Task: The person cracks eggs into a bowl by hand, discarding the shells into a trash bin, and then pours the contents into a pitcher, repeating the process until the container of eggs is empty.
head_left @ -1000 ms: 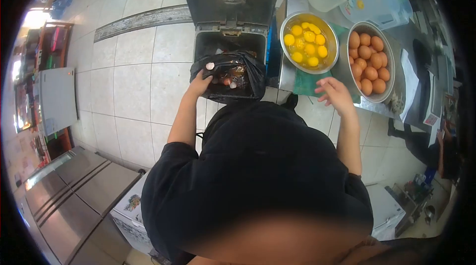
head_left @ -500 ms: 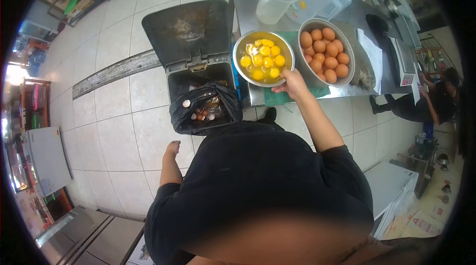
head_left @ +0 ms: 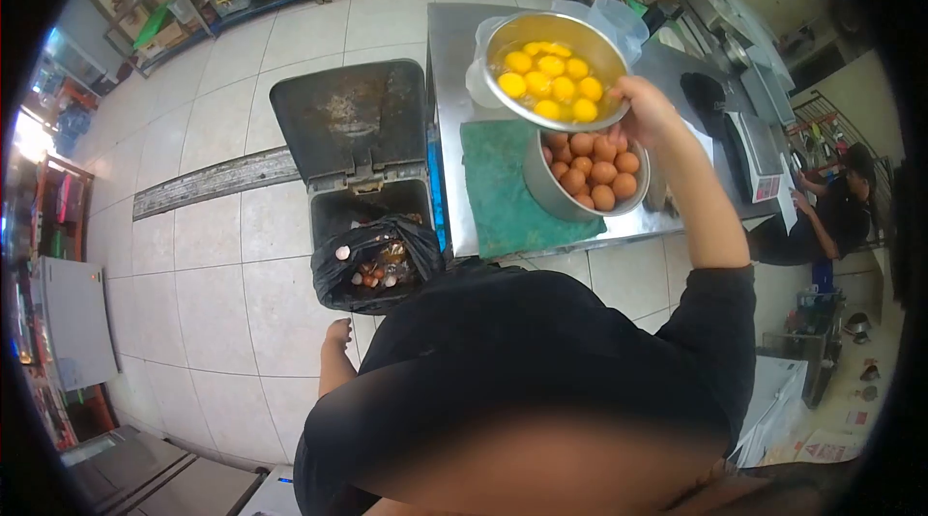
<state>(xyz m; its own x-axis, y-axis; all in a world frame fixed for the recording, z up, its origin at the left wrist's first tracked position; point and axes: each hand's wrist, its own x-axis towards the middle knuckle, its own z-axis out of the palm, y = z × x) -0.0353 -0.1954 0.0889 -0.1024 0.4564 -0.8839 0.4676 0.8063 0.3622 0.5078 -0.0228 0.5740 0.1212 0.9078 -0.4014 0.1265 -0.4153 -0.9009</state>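
My right hand grips the rim of a metal bowl at its right side. In the bowl lie several raw egg yolks in clear whites. The bowl is held slightly tilted above the steel table, partly over a deep metal pot. Several whole brown eggs fill that pot, which stands on a green cloth. My left hand hangs low at my side, its fingers loosely curled with nothing visible in them, near the bin.
An open bin with its lid raised holds a black bag with broken eggshells. Clear plastic containers sit behind the bowl on the steel table. A scale and another person are at the right.
My right hand has lifted the bowl of yolks from beside the pot and carried it right, above the pot's far side. More of the green cloth shows. My left hand still hangs low.
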